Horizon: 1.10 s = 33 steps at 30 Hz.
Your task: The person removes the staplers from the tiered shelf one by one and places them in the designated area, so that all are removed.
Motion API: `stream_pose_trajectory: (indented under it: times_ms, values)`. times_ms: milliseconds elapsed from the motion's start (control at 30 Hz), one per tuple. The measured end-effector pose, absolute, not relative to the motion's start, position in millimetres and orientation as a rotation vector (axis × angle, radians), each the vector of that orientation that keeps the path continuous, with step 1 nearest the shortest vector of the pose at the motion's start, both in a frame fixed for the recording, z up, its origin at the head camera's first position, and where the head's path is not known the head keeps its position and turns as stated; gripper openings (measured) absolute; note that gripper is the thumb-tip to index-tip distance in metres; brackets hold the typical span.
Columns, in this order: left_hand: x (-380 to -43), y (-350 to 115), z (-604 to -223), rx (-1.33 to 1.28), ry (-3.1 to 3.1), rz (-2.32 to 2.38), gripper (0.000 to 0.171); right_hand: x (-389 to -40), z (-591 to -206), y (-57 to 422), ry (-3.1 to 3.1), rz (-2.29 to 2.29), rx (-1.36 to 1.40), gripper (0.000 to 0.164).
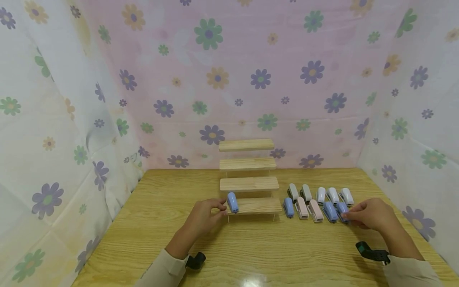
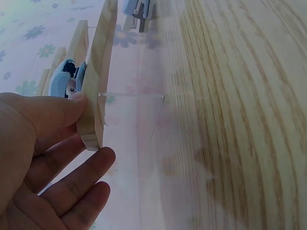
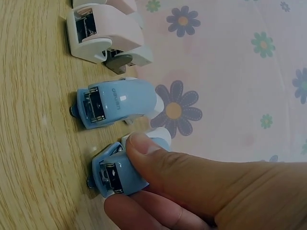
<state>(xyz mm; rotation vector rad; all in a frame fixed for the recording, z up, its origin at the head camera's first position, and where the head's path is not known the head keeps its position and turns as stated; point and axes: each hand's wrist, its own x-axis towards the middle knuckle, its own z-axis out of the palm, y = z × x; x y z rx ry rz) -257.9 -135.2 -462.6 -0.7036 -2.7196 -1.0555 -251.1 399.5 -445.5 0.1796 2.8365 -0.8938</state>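
Note:
A blue stapler [image 1: 232, 202] rests at the left end of the lowest step of a wooden display rack [image 1: 254, 206]. My left hand [image 1: 207, 215] is beside that end, its thumb [image 2: 72, 108] at the board's edge close to the stapler and the other fingers loosely bent around the board's end. At the right, my right hand [image 1: 371, 215] pinches another blue stapler [image 3: 129, 167] between thumb and fingers, at the end of the front row. Next to it in the right wrist view stands a further blue stapler [image 3: 122, 103], with a pink stapler [image 3: 108, 28] beyond.
Two rows of staplers stand right of the rack: white staplers [image 1: 332, 195] and greyish ones [image 1: 293, 192] behind, pink and blue in front. The rack's upper steps [image 1: 247, 164] rise toward the flowered cloth backdrop [image 1: 236, 79]. All stands on a wood-grain table [image 1: 287, 251].

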Motion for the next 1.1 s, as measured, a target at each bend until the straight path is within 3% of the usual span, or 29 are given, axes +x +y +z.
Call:
stream_pose_trajectory:
  times_ms: [267, 733, 1100]
  values:
    - [-258.4, -135.8, -463.6, -0.704, -2.724, -1.059, 0.013, -249.4, -443.5, 398.5, 2.816, -0.910, 0.179, 0.039]
    - [-260.2, -135.1, -463.8, -0.713, -2.713, -1.031, 0.015, -248.7, -428.8, 398.9, 2.878, -0.850, 0.174, 0.054]
    - [-259.5, -134.7, -463.0, -0.718, -2.709, -1.027, 0.015, -248.3, -414.2, 363.7, 2.915, -0.977, 0.027, 0.054]
